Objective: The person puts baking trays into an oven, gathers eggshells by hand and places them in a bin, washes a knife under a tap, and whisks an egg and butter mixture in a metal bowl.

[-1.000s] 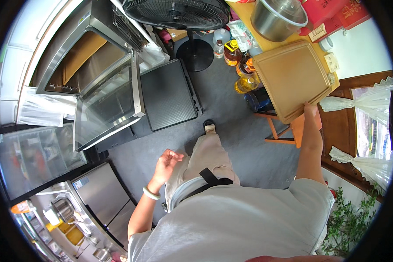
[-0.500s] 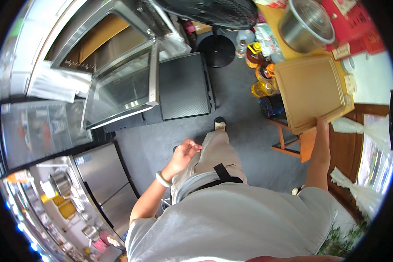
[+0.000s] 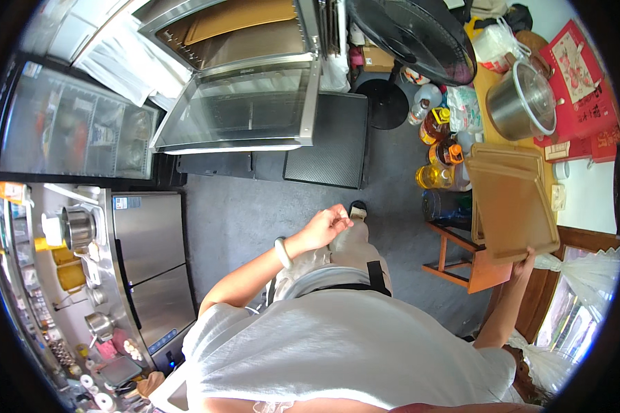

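Observation:
At the right, my right hand grips the near edge of a tan baking tray. Its thumb and fingers close on the rim. The tray sits skewed over another tan tray, whose left and far edges show beneath it. Both lie by the end of a wooden table. My left hand, with a pale bangle at the wrist, hangs in front of my body above my leg. Its fingers are curled together, and nothing shows in them.
An oven stands with its glass door lowered, a tan tray inside. Near it are a black floor fan and a dark ribbed panel. Oil bottles and a lidded steel pot are at the right, a steel refrigerator at the left.
The upper tray has shifted toward me and turned in my right hand, uncovering the lower tray's edge. My left hand has swung forward and right. The view has turned leftward.

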A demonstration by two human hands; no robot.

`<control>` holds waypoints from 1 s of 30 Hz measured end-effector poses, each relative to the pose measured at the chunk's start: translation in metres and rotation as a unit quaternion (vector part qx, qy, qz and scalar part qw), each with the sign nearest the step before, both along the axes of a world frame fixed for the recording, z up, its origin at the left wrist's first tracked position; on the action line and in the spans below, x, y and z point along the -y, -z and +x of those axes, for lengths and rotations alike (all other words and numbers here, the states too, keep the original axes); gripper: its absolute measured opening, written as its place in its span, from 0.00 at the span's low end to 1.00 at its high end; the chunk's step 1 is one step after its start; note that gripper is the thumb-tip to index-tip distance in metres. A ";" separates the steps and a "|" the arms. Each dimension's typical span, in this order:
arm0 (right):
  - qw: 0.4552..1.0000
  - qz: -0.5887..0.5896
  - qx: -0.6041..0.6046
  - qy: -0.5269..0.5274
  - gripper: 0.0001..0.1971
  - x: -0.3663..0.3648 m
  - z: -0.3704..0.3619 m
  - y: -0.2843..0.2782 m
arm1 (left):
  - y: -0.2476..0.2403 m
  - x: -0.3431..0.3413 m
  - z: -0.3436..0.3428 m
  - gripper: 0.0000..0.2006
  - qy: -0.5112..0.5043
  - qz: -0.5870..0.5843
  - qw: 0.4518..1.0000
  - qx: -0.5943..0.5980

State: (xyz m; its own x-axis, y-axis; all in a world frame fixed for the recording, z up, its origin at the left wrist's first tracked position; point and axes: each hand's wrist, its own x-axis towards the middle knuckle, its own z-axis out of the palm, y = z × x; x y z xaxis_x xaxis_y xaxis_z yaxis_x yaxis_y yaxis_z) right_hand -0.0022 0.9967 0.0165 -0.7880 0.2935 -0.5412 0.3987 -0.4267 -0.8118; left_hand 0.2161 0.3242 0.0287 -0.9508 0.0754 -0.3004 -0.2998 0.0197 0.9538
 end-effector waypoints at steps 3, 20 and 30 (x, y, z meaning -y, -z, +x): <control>0.999 0.000 -0.051 -0.004 0.17 0.050 0.078 -0.014 | 0.003 0.031 0.020 0.01 -0.024 0.005 0.999 -0.024; 0.966 -0.190 -0.148 -0.098 0.16 0.432 0.334 -0.112 | 0.015 0.258 0.265 0.03 -0.128 -0.023 0.991 0.009; 0.926 -0.264 -0.105 -0.247 0.12 0.723 0.263 -0.115 | -0.012 0.380 0.196 0.04 -0.283 -0.276 0.905 -0.156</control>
State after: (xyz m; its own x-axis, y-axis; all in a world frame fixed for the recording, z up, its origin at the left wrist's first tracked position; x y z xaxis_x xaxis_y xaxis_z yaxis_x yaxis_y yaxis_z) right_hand 0.2607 0.2742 0.1318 -0.8600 -0.3933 -0.3252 0.5076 -0.5937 -0.6244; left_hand 0.4126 -0.0556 0.0405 -0.8351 -0.5302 0.1464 -0.1281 0.4463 0.8857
